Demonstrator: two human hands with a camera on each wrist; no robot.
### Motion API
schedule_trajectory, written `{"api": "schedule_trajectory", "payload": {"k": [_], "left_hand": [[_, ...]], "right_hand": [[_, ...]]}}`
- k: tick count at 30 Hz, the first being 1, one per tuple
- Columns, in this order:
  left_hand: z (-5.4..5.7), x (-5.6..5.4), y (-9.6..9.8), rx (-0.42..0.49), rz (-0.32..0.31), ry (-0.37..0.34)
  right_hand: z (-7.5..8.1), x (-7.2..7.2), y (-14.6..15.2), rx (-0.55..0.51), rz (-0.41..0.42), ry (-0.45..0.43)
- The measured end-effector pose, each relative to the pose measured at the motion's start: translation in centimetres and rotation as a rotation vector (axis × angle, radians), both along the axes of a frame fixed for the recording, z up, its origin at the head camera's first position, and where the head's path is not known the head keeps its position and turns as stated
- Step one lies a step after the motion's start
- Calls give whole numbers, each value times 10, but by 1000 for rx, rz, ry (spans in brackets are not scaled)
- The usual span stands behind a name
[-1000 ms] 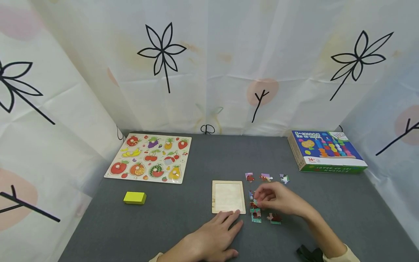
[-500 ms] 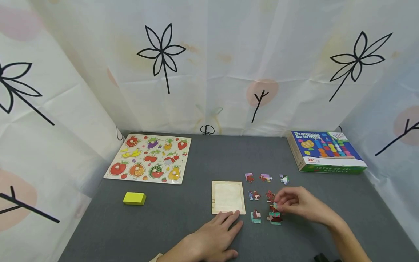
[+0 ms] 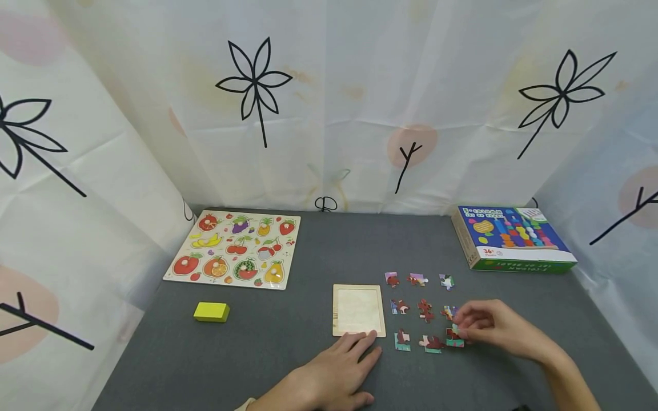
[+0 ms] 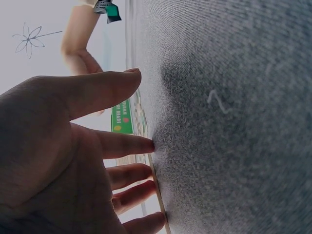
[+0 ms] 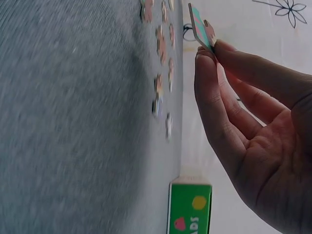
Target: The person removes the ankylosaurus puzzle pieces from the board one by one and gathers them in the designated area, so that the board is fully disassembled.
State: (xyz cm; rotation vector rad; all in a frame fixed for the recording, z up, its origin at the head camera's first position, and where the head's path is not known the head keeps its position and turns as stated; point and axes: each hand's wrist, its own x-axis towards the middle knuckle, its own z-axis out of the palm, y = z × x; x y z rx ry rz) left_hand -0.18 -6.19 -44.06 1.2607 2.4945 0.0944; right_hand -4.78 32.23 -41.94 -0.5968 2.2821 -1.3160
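My right hand pinches a jigsaw puzzle piece between thumb and index finger. In the right wrist view the piece, teal and pink with a brown part, is lifted above the table. From the head, the piece overlaps the right end of the loose pieces. My left hand lies with fingers spread, its fingertips at the near edge of a square wooden puzzle frame. Bare pale wood shows inside that frame. Right of it, several loose pieces lie in rough rows, with reds, purples and teal on them.
A fruit peg puzzle board lies at the back left, and a yellow block sits in front of it. At the back right stands a blue and green toy box. Printed white cloth hangs around the grey table.
My right hand has moved rightward with the pinched piece, from beside the wooden frame to the right end of the loose pieces. The left hand has stayed put.
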Motion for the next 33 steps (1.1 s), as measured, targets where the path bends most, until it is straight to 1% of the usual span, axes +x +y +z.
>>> {"api": "schedule_trajectory", "payload": {"k": [7, 11, 14, 18, 23, 25, 26, 30, 33], "left_hand": [[0, 1, -1, 6, -5, 24], [0, 1, -1, 10, -7, 27], [0, 1, -1, 12, -7, 25], [1, 0, -2, 16, -7, 24], [-1, 0, -4, 35, -14, 47], [-1, 0, -6, 49, -15, 45], [-1, -1, -7, 61, -12, 32], [1, -4, -16, 137, -8, -9], [4, -8, -27, 194, 4, -19]], "right_hand": [[-9, 1, 15, -36, 40, -48], [-15, 1, 19, -55, 42, -84], [-20, 0, 19, -60, 42, -83], [-23, 0, 16, -52, 38, -84], [-23, 1, 12, -14, 13, -87], [-22, 2, 12, 5, 4, -70], [-22, 2, 12, 16, 2, -62], [-20, 3, 12, 52, -8, 16], [-14, 4, 12, 117, -55, 78]]}}
